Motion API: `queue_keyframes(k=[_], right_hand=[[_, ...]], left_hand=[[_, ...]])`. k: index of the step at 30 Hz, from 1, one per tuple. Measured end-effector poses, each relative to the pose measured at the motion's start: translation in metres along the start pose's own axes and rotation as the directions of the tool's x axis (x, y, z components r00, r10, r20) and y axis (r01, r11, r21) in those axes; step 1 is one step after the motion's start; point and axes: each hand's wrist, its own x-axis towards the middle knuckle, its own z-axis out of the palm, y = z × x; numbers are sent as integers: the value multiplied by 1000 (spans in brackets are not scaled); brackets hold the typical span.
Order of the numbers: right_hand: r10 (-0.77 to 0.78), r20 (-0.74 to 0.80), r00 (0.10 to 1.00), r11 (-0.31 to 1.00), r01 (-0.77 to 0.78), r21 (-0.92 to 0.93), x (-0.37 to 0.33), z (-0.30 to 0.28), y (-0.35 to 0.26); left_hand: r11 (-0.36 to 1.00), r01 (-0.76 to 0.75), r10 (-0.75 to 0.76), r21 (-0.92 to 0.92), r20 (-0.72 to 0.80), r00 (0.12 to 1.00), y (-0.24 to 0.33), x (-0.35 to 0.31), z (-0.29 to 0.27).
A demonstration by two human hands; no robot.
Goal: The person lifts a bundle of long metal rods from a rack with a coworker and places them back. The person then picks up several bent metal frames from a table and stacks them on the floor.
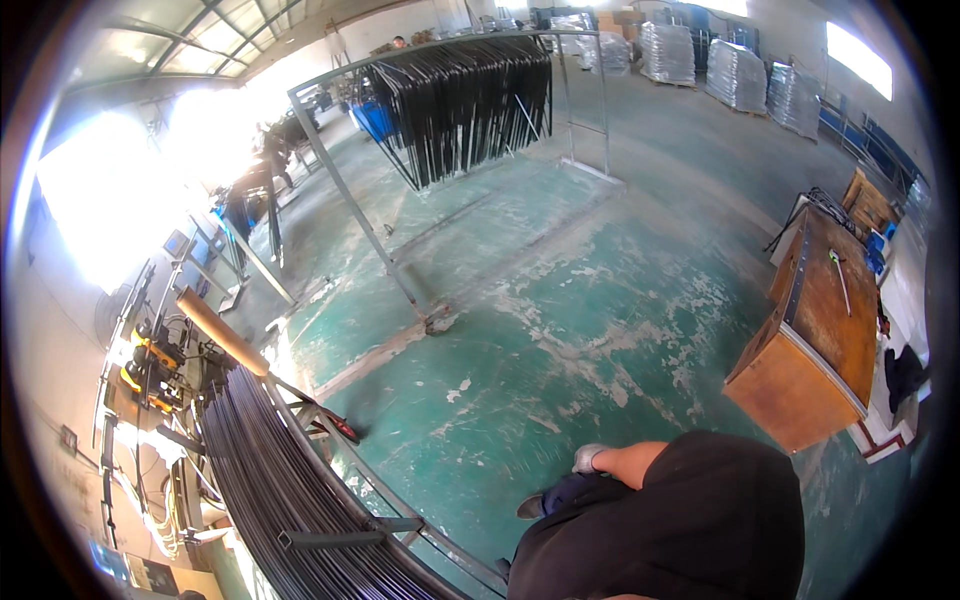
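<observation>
Rack of black tubing stands beyond your cart; the brown cabinet sits well right of it. Black rods lie bundled along the cart, a brown tube at its far end. Right of the cart, your right hand shows too small to tell its openness or hold; your left hand is out of view.

Workshop, bundled black rods, wrapped pallet stacks, worn green floor

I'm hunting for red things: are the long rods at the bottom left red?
No, the long rods lying side by side there look black.
</observation>
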Motion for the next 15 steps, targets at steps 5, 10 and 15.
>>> queue_keyframes(k=[5,10,15], right_hand=[[-110,18,994,990,111,-87,19,-1,-14],[-142,35,989,981,145,-128,32,-6,-18],[-165,80,983,970,176,-165,47,-10,-39]], left_hand=[[995,103,-102,10,-14,995,-27,-7,-7],[980,199,-198,30,-12,980,-60,-18,-9],[949,310,-311,54,-2,951,-104,-38,-5]])
